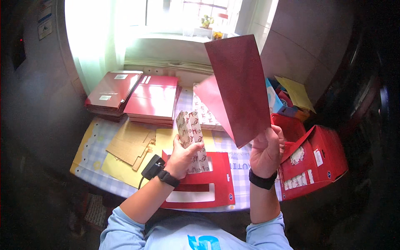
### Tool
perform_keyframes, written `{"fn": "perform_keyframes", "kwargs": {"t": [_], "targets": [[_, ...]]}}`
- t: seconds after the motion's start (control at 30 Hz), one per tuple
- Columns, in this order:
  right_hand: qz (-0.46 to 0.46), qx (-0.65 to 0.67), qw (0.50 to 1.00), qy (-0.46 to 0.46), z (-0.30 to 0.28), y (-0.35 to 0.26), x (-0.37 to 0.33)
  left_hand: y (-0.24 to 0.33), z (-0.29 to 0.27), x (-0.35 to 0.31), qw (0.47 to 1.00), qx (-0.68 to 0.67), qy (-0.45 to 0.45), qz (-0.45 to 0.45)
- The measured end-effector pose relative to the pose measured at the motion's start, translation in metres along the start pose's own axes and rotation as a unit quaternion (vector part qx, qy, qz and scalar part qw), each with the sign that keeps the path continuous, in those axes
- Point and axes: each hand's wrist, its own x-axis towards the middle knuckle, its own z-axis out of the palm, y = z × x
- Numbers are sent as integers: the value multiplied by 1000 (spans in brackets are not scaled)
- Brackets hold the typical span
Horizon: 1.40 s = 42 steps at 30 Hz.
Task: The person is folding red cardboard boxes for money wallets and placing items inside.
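Note:
My left hand (183, 158) grips a narrow folded card (192, 125), pale with a small dark red print, its creased panels standing upright. In my right hand (267, 150), pinched at the lower right corner, is a large dark red card sheet (241, 87). It is raised and tilted, with a lighter pinkish flap (214, 104) on its left side. Below my left hand a red card sleeve (223, 181) with cut-out windows lies flat on the table; the patterned card partly covers it.
Two stacks of red folders, a left one (110, 91) and a right one (154, 96), stand at the back left. Yellow card pieces (129, 143) lie before them. Patterned sheets (204, 110) are behind my hands. Red windowed sleeves (333, 154) and a blue box (283, 109) are at right.

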Motion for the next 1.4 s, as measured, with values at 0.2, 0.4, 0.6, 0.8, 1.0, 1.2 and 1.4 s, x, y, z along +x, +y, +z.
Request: {"fn": "perform_keyframes", "kwargs": {"t": [0.2, 0.4, 0.6, 0.8, 1.0, 1.2, 1.4], "targets": [[65, -1, 998, -1, -13, 37, -28, -2, 6, 0, 1000, -17, 1, 7], [98, -324, 941, 5, -32, 38, -54, -4, 1, -4, 994, -106, -18, 34], [-24, -503, 856, -116, -10, 28, -75, -5, 7, -6, 993, -68, -13, 99], [-135, -537, 759, -342, 8, 15, -81, -2, 7, -11, 990, 22, 20, 141], [124, -356, 895, -239, 3, -3, -53, -8, 13, -27, 962, 211, -6, 172], [182, -216, 938, -202, -13, -1, -46, -12, 43, -32, 970, 72, -129, 194], [125, -143, 965, -181, -54, -34, -64, -49, 71, -47, 956, 104, -193, 195]]}}
